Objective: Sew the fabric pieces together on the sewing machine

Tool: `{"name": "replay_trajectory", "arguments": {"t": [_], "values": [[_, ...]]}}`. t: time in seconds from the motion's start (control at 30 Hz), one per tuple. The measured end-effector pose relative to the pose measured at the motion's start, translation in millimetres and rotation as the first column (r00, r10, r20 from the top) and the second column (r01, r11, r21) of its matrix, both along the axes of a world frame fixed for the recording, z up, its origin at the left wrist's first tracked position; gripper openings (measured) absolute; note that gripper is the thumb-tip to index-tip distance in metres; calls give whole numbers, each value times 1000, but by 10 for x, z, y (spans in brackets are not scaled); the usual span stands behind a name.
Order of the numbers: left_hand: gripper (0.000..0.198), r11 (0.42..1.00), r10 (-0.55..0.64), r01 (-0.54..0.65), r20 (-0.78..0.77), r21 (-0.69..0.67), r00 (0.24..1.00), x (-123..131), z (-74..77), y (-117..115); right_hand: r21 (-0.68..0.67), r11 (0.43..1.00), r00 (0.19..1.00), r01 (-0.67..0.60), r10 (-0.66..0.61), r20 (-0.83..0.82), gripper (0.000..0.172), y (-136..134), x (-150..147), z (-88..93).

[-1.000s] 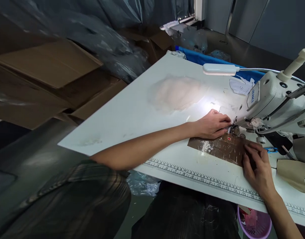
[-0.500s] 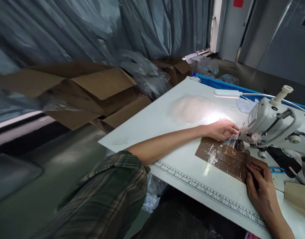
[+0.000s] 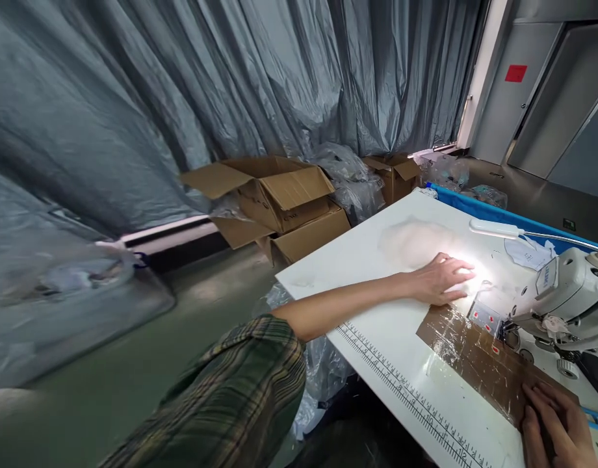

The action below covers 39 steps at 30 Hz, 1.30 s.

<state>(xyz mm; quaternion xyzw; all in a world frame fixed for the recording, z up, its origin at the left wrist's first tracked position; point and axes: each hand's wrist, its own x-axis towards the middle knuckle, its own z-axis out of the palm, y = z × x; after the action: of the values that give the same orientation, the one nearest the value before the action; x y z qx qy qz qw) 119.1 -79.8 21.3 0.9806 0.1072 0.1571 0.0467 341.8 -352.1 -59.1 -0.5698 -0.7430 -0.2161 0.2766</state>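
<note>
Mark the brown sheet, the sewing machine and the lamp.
Brown sheet [image 3: 484, 367], head view: middle of its flat surface.
Sewing machine [image 3: 578, 294], head view: its white body.
Lamp [image 3: 494, 228], head view: its white head.

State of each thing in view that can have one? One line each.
Brown sheet: lying flat
Pale piece with red marks: lying by the machine
Left grip: fingers spread, nothing seen held
Right grip: fingers resting on the brown sheet
Lamp: lit
Sewing machine: running or stopped, can't tell
Upper carton: open, flaps out
Curtain: hanging in folds
</note>
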Motion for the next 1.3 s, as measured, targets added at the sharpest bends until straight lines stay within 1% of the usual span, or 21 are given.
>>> {"name": "replay_trajectory", "arguments": {"t": [0.07, 0.1, 0.17, 0.23, 0.3, 0.33, 0.43, 0.5, 0.6, 0.67, 0.73, 0.83, 0.9, 0.97, 1.03, 1.07, 1.1, 1.13, 1.17, 1.23, 1.3], "values": [[41, 985, 163, -163, -1, -51, 987, -176, 86, 102, 23, 1000, 1000, -16, 16, 12, 30, 11, 45, -55], [43, 965, 250, -250, -11, -83, 968, -272, 127, 166, 32, 999, 1000, -20, 20, 15, 29, 18, 58, -75], [45, 898, 414, -412, -19, -154, 910, -468, 188, 302, 50, 999, 1000, -20, 20, 15, 29, 28, 76, -106], [45, 809, 557, -539, 12, -235, 830, -645, 203, 427, 62, 998, 1000, -13, 13, 1, 28, 33, 91, -129], [43, 733, 649, -610, 39, -300, 760, -779, 173, 528, 65, 998, 1000, -18, 19, -18, 28, 35, 104, -142], [39, 709, 673, -628, 42, -322, 738, -826, 147, 567, 63, 998, 999, -23, 25, -25, 29, 37, 106, -142], [17, 679, 697, -642, 38, -357, 716, -903, 72, 636, 56, 998, 999, -39, 40, -25, 29, 50, 67, -98], [14, 672, 706, -640, 60, -372, 706, -920, 63, 638, 62, 998, 999, -21, 23, -32, 27, 65, -9, -31], [16, 693, 693, -615, 114, -375, 712, -918, 133, 565, 87, 995, 996, 39, -32, -79, 28, 79, -164, 94], [13, 737, 644, -563, 133, -375, 754, -887, 201, 459, 83, 994, 991, 77, -67, -119, 28, 76, -259, 167], [9, 787, 561, -482, 123, -385, 818, -813, 243, 302, 58, 992, 983, 109, -99, -153, 27, 66, -327, 220], [7, 864, 379, -324, 73, -385, 923, -633, 216, -34, 29, 990, 970, 141, -132, -203, 26, 44, -379, 257], [9, 895, 232, -203, 27, -398, 972, -499, 158, -305, 5, 987, 959, 159, -153, -238, 26, 31, -391, 260], [12, 895, 54, -43, 11, -444, 998, -385, 103, -565, -28, 984, 948, 178, -179, -263, 26, 21, -396, 261], [14, 875, -122, 124, 34, -469, 992, -298, 76, -750, -56, 979, 940, 195, -203, -275, 26, 13, -400, 268], [16, 867, -178, 178, 45, -466, 983, -264, 73, -796, -62, 977, 938, 202, -211, -275, 25, 10, -403, 275], [18, 866, -204, 204, 50, -456, 978, -235, 76, -808, -63, 977, 939, 203, -212, -270, 25, 8, -407, 282], [20, 878, -194, 196, 51, -436, 980, -210, 81, -785, -63, 978, 941, 201, -210, -265, 25, 6, -411, 290], [22, 900, -153, 160, 50, -406, 987, -188, 84, -732, -66, 978, 942, 198, -209, -263, 25, 5, -414, 296], [22, 945, -16, 33, 55, -326, 998, -156, 73, -568, -77, 977, 938, 199, -213, -273, 25, 4, -421, 302], [20, 959, 109, -94, 41, -266, 993, -140, 36, -391, -95, 973, 925, 212, -231, -300, 26, 2, -428, 300]]}}
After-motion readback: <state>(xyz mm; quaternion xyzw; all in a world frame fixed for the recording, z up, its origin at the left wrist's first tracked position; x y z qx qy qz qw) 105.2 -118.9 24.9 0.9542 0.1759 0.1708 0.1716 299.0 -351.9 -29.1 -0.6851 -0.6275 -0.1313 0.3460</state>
